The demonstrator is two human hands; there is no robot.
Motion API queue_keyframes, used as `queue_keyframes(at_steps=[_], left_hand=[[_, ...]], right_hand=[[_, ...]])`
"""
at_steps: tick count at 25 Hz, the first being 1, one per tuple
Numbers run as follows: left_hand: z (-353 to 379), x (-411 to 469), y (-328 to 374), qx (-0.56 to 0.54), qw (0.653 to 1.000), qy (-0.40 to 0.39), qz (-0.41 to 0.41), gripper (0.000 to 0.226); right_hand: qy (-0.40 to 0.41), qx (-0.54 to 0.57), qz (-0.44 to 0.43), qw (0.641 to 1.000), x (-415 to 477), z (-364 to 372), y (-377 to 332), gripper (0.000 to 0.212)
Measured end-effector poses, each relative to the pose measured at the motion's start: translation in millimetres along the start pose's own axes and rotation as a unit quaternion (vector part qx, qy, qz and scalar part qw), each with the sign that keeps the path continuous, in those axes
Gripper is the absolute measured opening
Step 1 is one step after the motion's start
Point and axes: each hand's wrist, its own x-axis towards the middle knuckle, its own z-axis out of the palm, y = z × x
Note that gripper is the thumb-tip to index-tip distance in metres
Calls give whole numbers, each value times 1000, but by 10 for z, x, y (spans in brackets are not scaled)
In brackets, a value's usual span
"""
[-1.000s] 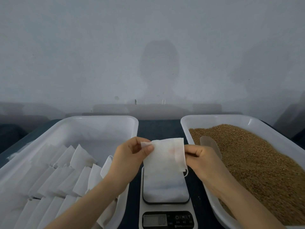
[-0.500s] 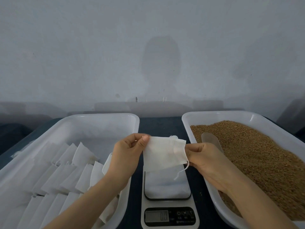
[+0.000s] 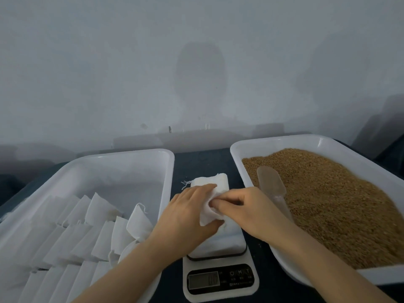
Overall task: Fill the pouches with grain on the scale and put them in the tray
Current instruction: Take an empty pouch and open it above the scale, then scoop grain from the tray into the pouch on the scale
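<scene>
Head view down onto a dark blue-grey tabletop (image 3: 201,165) set against a pale grey wall (image 3: 109,62). At centre, a white digital kitchen scale with a black control panel (image 3: 220,278), display too blurred to read. On its platform, a small white fabric drawstring pouch (image 3: 209,184), far half lying flat, frayed string ends trailing off the far left corner just past the platform's edge. Left hand (image 3: 188,215) over the pouch's near half, fingers laid across the cloth and thumb curled in beneath a raised fold, gripping it. Right hand (image 3: 247,213) in from the other side, fingers curled, fingertips (image 3: 216,206) pinching the same fold and touching the left hand's fingers. Both forearms bare, reaching in from the bottom edge. Contents of the pouch, if any, impossible to tell. Just beside the scale on the left, a large white rectangular plastic tray (image 3: 131,155), its near half packed with rows of flat white pouches (image 3: 65,232) overlapping like roof tiles, one at the near right corner standing up with a loose string end. On the right of the scale, a second white rectangular plastic tray (image 3: 273,141) heaped with golden-brown grain (image 3: 328,204), the heap filling most of it. On the grain near that tray's left wall, a translucent plastic scoop (image 3: 271,184), bowl pointing away, handle running back toward the right wrist and partly hidden behind it
</scene>
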Motion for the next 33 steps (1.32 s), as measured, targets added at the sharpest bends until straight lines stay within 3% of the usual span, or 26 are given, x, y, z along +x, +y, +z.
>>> queue_keyframes(at_steps=[9, 12, 14, 17, 19, 22, 26, 29, 33], left_hand=[[-81, 52, 21, -96, 980, -127, -119, 51], [-95, 66, 32, -106, 972, -142, -154, 54], [-96, 81, 34, -108, 969, -151, -162, 56], [-102, 88, 31, -113, 966, -157, -170, 53], [-110, 84, 35, -116, 965, -158, -174, 49], [-112, 86, 54, -122, 962, -161, -182, 48], [-118, 84, 58, -121, 960, -166, -189, 48], [-113, 80, 60, -131, 957, -171, -192, 49], [-105, 83, 51, -132, 957, -171, -191, 51]], right_hand=[[32, -33, -48, 998, 6, -3, 14, 19], [75, -90, 0, 993, 86, -283, 47, 17], [95, -229, 97, 964, 237, -572, 180, 23], [31, -402, 267, 875, 355, -696, 414, 28], [3, -447, 301, 843, 364, -612, 592, 30], [9, -485, 293, 824, 355, -598, 685, 28], [24, -464, 302, 832, 323, -668, 655, 32], [88, -421, 305, 850, 323, -731, 637, 34], [143, -461, 263, 835, 266, -732, 626, 25]])
